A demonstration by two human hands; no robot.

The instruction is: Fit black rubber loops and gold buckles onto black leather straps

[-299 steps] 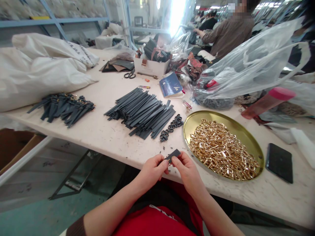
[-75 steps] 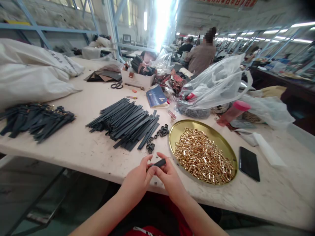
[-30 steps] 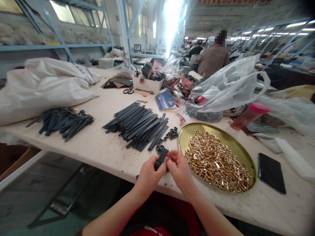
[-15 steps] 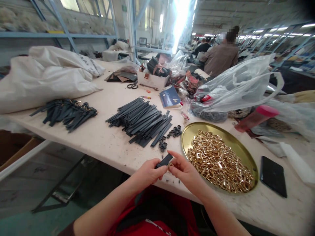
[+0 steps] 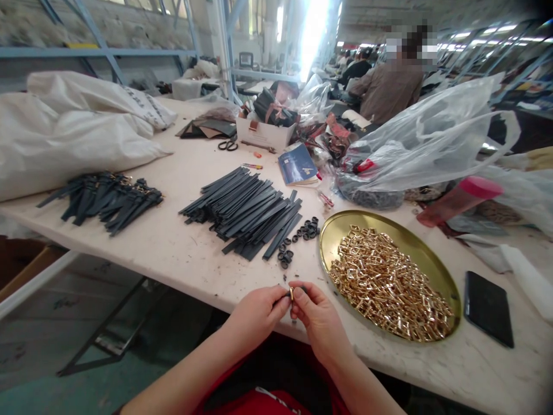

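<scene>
Close together at the table's near edge, my left hand [image 5: 262, 308] and my right hand [image 5: 320, 317] are both closed in a pinch. A small gold buckle [image 5: 292, 293] shows between the fingertips. Dark strap [image 5: 281, 298] sticks out on the left, pinched by my left fingers, and my right fingers grip the buckle; most of the strap is hidden. Beyond the hands lie several small black loops [image 5: 306, 230] and a pile of dark blue-black straps [image 5: 242, 213]. To the right, a gold oval tray [image 5: 417, 245] holds a heap of gold buckles [image 5: 389, 282].
Straps with buckles fitted [image 5: 103, 199] lie at left beside a white sack [image 5: 86, 132]. A phone [image 5: 488, 308] rests right of the tray. Behind are a blue booklet [image 5: 298, 164], scissors [image 5: 228, 145], a pink-capped bottle [image 5: 458, 202] and plastic bags [image 5: 432, 138]. A person [image 5: 391, 86] sits further back.
The hands have drawn closer together. The strap, which showed its broad face above the left fingers, is now mostly covered, and the buckle is plainer between the fingertips. The view shifted slightly.
</scene>
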